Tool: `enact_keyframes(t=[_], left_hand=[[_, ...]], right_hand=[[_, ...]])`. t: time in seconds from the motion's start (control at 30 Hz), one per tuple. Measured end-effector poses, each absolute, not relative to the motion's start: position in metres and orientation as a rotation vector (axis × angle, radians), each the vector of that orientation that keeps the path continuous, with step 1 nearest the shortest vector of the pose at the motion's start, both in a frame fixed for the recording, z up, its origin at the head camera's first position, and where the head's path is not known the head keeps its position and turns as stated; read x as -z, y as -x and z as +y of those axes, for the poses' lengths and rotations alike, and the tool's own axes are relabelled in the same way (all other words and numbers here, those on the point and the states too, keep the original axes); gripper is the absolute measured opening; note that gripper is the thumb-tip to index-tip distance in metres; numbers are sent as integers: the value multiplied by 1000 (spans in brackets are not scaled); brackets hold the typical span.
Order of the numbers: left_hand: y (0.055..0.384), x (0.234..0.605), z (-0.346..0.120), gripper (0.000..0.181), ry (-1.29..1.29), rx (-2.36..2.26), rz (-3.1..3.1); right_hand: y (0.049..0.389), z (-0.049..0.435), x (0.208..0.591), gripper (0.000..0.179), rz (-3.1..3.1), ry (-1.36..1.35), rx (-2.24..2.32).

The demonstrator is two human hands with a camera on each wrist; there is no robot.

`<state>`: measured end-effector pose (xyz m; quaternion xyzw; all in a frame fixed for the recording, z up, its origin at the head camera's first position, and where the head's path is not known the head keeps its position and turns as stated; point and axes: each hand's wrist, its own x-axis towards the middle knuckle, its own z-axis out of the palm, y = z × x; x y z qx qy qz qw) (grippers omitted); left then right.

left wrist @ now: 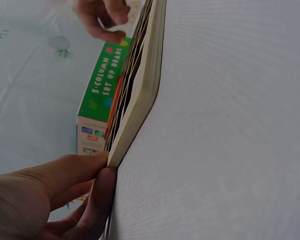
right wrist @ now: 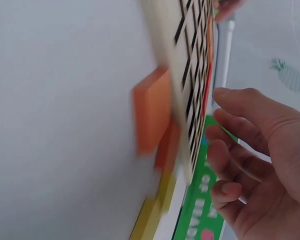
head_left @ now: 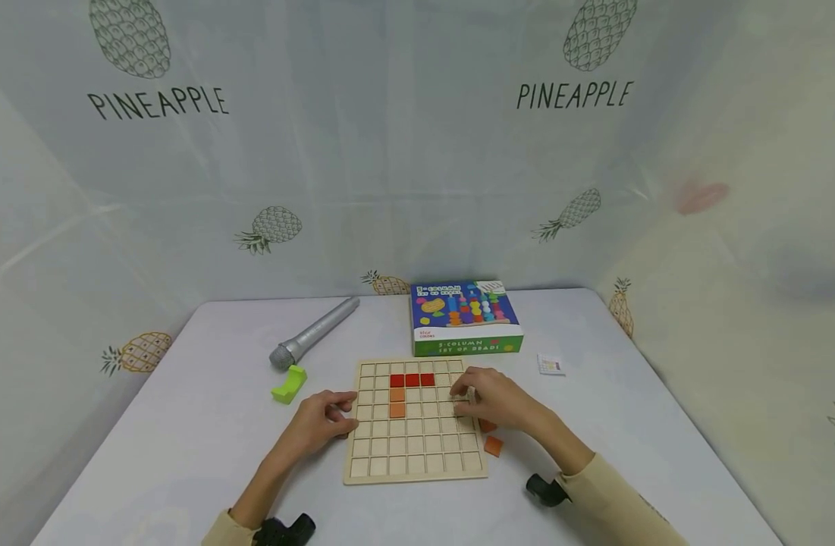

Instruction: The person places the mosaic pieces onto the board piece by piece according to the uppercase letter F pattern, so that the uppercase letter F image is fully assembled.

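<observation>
A wooden grid board (head_left: 417, 447) lies flat on the table, with three red tiles (head_left: 412, 380) in a row and two orange tiles (head_left: 397, 402) below the leftmost. My left hand (head_left: 318, 421) grips the board's left edge, thumb and fingertips at its rim (left wrist: 140, 107) in the left wrist view. My right hand (head_left: 495, 398) is over the board's right side, its fingers loosely bent and holding nothing, as the right wrist view of the hand (right wrist: 260, 160) shows. Loose orange tiles (head_left: 494, 446) lie beside the board's right edge, one partly hidden by the right hand.
Behind the board stands a bead-set box (head_left: 466, 345). To the left lie a silver microphone (head_left: 318, 330) and a lime-green block (head_left: 290, 384). A small white card (head_left: 550, 365) is at the right. The right wrist view shows yellow pieces (right wrist: 147, 217) beyond the orange tiles.
</observation>
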<state>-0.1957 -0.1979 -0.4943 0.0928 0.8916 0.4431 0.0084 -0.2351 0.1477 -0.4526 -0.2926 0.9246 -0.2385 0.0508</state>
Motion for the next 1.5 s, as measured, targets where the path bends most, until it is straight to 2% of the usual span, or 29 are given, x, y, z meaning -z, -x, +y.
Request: enact_keyframes(t=[0.47, 1.5], left_hand=[[196, 496, -199, 50, -304, -1396, 2782], [192, 491, -197, 48, -303, -1385, 2794]], right_hand=[[224, 196, 465, 18, 2737, 983, 758], [223, 203, 470, 16, 2749, 996, 740]])
